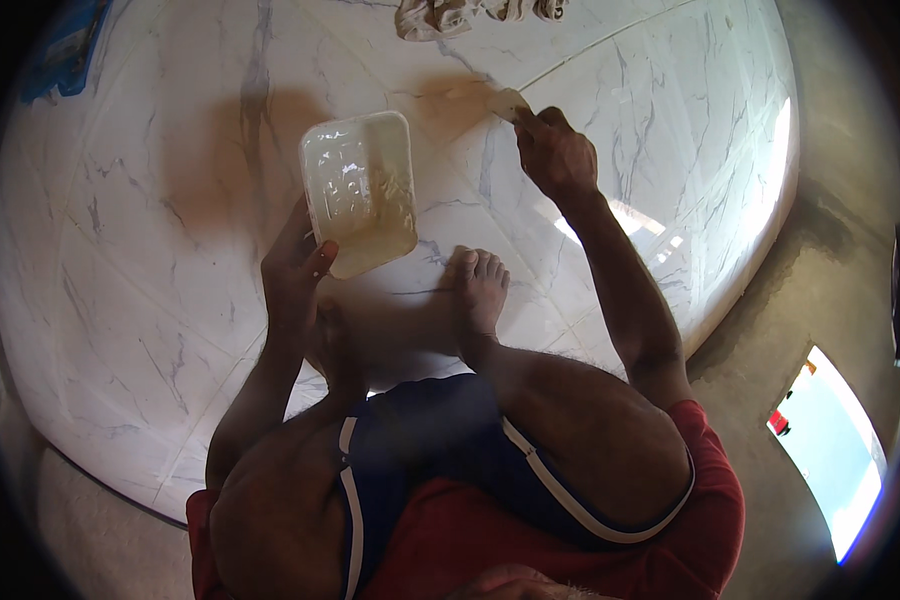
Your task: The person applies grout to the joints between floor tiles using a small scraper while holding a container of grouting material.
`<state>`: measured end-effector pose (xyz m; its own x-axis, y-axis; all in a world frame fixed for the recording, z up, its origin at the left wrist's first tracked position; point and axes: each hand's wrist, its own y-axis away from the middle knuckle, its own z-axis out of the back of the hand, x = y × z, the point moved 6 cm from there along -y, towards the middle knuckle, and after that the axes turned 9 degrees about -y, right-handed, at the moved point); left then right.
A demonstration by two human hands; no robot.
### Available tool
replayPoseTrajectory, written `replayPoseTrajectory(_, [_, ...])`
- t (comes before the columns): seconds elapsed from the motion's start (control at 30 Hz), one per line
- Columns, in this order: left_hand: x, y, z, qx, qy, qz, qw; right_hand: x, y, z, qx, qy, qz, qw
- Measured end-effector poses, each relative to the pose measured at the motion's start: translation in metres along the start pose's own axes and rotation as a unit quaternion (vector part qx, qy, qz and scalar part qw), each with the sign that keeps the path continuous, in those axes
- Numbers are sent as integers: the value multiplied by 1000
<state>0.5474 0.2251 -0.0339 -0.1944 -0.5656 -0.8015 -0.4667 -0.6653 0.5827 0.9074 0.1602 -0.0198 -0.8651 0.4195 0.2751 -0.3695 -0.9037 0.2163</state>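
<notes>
My left hand (292, 268) grips a translucent plastic tub (312, 185) by its near left corner, the thumb over the rim. The tub is tilted toward me, and a pale, wet cream-coloured substance (375, 245) lies in its near end. Farther off to the right, my right hand (562, 158) is closed on a small flat, pale piece with a rounded edge (510, 103). That piece is over a joint line (580, 58) between the floor tiles; whether it touches the floor I cannot tell.
Glossy white marble-patterned tiles (120, 270) form the floor. Crumpled greyish cloth (440, 18) lies at the far edge, and a blue object (68, 50) at the far left. My bare right foot (483, 285) stands between my arms. Rough grey concrete (770, 300) borders the tiles on the right.
</notes>
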Motion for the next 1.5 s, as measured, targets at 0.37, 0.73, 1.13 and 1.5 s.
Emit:
replayPoseTrajectory(0.37, [-2, 1, 2, -12, -19, 10, 1000, -17, 7, 8, -46, -18, 7, 999])
replayPoseTrajectory(0.73, [-3, 2, -1, -24, -36, -6, 999, 3, 34, -13, -11, -13, -3, 1000])
replayPoseTrajectory(1.13, [-1, -1, -2, -27, -19, -23, 999, 39, 30, -19, -29, -54, 43, 997])
replayPoseTrajectory(1.5, [-3, 1, 3, -45, -41, -18, 998, 1, 62, -8, -49, -67, 3, 997])
